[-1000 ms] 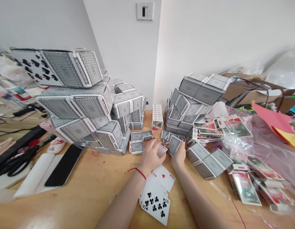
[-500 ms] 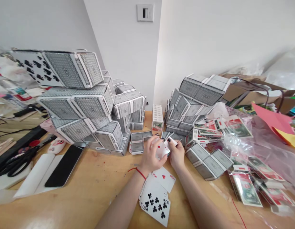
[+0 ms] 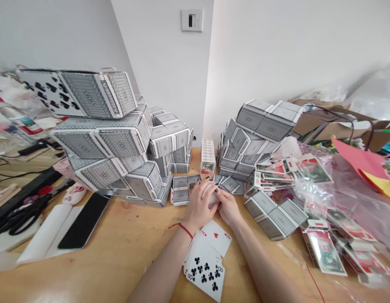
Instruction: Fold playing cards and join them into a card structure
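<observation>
My left hand (image 3: 201, 204), with a red string on its wrist, is closed over some playing cards (image 3: 211, 194) at the middle of the table. My right hand (image 3: 229, 206) meets it from the right, fingers closed on the same cards. Most of the card faces are hidden behind my fingers. Below my hands a loose fan of face-up cards (image 3: 203, 261) lies on the wood, an eight of clubs on top and an ace of hearts (image 3: 216, 236) beside it. Beyond my hands are small folded card blocks (image 3: 181, 190) and grey-backed cards (image 3: 230, 184).
Tall stacks of card-built blocks stand left (image 3: 119, 139) and right (image 3: 261, 122). A single block (image 3: 277, 216) and several card boxes (image 3: 327, 248) lie right, beside plastic wrap. On the left are a phone (image 3: 84, 221), scissors (image 3: 30, 214) and a mouse-shaped white item (image 3: 75, 192).
My hands have come closer together. The cards held apart between them, one showing a red diamond, are now brought together and mostly covered by my fingers.
</observation>
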The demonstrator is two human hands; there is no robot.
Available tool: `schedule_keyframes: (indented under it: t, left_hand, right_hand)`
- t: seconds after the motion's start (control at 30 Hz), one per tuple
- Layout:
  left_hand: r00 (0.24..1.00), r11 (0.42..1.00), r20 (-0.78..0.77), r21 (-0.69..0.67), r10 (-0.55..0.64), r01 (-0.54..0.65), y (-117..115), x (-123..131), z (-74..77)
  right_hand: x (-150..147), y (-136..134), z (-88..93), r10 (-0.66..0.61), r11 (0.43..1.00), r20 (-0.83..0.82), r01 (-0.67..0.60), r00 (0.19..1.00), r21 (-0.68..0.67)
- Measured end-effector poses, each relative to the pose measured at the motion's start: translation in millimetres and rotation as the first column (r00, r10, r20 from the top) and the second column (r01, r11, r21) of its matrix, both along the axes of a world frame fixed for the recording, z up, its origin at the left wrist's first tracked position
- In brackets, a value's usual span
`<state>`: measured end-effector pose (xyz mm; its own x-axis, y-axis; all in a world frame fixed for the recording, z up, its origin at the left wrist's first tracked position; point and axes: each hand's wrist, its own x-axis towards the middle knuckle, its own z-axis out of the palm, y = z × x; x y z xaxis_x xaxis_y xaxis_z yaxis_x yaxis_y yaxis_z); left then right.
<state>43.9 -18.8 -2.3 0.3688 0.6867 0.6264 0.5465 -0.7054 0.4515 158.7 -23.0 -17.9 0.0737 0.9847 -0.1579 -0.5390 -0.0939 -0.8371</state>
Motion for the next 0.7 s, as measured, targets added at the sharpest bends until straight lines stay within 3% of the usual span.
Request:
schedule_keyframes:
  t: [0.2,0.4,0.57,0.7]
  left_hand:
    - [0.996,0.998,0.074,-0.031,0.055,-0.053,-0.9,0.3,4.2]
    - [0.925,0.959,0.29,-0.209,0.246,-0.19,1.5,-1.6,-6.6]
    - [0.857,0.901,0.396,-0.403,0.33,-0.161,4.8,-0.3,-14.6]
    - [0.803,0.888,0.472,-0.437,0.363,-0.145,0.1,4.2,-10.3]
  right_hand:
    - [0.9,1.8,-2.0,-0.073,0.997,-0.006,0.073,0.997,0.002]
    - [2.4,4.3,-0.4,-0.127,0.988,-0.13,0.137,0.983,0.069]
    - [-1.4,2.0,0.1,-0.105,0.989,-0.103,0.114,0.989,0.089]
    - [2.2,1.4,-1.6,-0.06,0.996,-0.049,0.063,0.997,0.067]
